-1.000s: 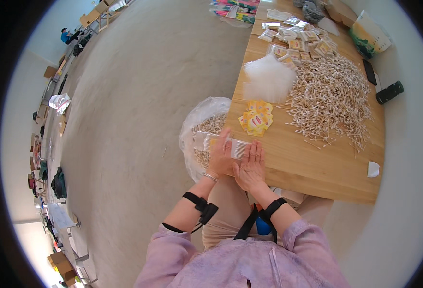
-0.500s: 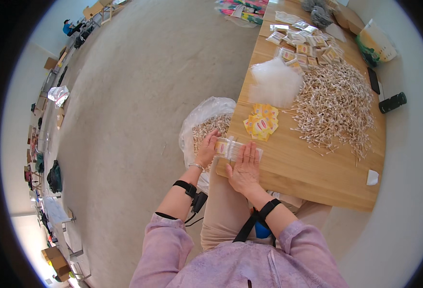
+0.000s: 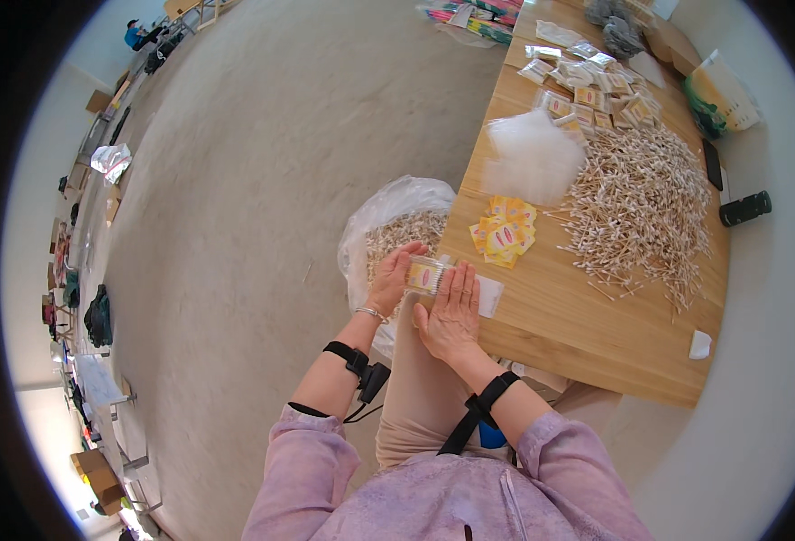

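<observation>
At the table's near left corner, my left hand (image 3: 392, 281) grips one end of a clear packet of cotton swabs (image 3: 426, 275), which has a yellow and white card inside. My right hand (image 3: 451, 316) lies flat over the packet's other end, fingers stretched and side by side. A pale flap (image 3: 490, 296), apparently of plastic, sticks out past my right fingers. Just beyond, yellow printed cards (image 3: 505, 232) lie in a loose stack. Farther back is a pile of clear plastic bags (image 3: 534, 160). A big heap of loose cotton swabs (image 3: 636, 216) spreads to its right.
An open plastic sack of swabs (image 3: 397, 203) stands left of the wooden table (image 3: 587, 334). Filled packets (image 3: 587, 90) lie at the far end. A black cylinder (image 3: 745, 209) and a phone-like dark slab (image 3: 712, 164) are along the right wall. Another person (image 3: 136, 36) sits far off.
My right hand has slid toward my left along the packet, and less of the swabs' length shows between my hands. More of the pale flap is uncovered. The whole view has shifted slightly.
</observation>
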The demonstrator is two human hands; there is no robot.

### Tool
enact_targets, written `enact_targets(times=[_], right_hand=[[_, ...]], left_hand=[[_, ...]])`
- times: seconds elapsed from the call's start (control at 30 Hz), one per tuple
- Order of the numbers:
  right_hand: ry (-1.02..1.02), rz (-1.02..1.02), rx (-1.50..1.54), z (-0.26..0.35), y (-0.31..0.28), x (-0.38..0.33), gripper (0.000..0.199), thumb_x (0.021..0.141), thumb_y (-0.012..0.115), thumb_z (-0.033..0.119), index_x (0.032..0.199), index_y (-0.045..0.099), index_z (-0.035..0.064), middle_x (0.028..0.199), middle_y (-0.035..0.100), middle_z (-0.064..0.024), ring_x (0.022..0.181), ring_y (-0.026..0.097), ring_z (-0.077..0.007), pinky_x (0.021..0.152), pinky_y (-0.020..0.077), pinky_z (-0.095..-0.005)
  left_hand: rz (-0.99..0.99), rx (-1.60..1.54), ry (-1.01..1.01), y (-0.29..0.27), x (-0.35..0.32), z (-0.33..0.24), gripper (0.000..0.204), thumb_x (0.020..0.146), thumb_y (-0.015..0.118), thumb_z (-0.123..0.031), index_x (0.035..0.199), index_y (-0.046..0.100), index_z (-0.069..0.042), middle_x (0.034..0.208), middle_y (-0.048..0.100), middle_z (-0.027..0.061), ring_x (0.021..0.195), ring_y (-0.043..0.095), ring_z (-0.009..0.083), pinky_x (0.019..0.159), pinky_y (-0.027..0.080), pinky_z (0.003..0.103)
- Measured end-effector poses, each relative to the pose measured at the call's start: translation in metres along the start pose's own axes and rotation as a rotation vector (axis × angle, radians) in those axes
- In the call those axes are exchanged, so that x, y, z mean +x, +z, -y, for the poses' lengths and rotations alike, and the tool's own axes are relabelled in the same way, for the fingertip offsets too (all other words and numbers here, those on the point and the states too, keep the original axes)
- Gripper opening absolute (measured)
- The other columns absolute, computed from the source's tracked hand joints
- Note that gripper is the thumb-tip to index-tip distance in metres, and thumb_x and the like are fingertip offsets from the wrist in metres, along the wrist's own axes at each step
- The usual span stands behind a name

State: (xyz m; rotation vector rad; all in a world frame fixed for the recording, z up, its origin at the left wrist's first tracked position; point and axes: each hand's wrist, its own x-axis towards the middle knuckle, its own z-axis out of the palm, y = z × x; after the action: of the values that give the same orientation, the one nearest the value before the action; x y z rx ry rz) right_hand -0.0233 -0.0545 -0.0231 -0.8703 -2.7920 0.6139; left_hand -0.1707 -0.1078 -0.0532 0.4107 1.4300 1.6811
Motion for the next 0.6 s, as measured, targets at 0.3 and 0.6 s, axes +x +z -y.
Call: enact_targets(times=[0.3, 0.6], right_hand=[[0.086, -0.169, 0.424, -0.006, -0.009, 0.011, 0.077, 0.089, 0.046, 0.036, 0.142, 0.011, -0.0087, 0.149, 0.007, -0.0284, 0.14, 0.001, -0.0418, 0.114, 0.0027, -0.0466], [0.077, -0.313, 0.959, 0.0, 0.001, 0.031, 0.069, 0.095, 0.035, 0.037, 0.143, 0.012, -0.0079, 0.151, 0.009, -0.0237, 0.142, 0.002, -0.0359, 0.114, 0.0033, -0.0415]], left_hand=[[0.016, -0.007, -0.003, -0.012, 0.0, -0.001, 0.057, 0.1, 0.031, -0.043, 0.133, 0.042, 0.001, 0.131, 0.051, 0.0134, 0.123, 0.047, 0.0207, 0.104, 0.037, 0.033], [0.057, 0.033, 0.016, -0.003, 0.0, 0.0, 0.077, 0.094, 0.019, -0.062, 0.142, 0.031, -0.002, 0.14, 0.041, 0.0137, 0.132, 0.035, 0.0214, 0.111, 0.025, 0.034]])
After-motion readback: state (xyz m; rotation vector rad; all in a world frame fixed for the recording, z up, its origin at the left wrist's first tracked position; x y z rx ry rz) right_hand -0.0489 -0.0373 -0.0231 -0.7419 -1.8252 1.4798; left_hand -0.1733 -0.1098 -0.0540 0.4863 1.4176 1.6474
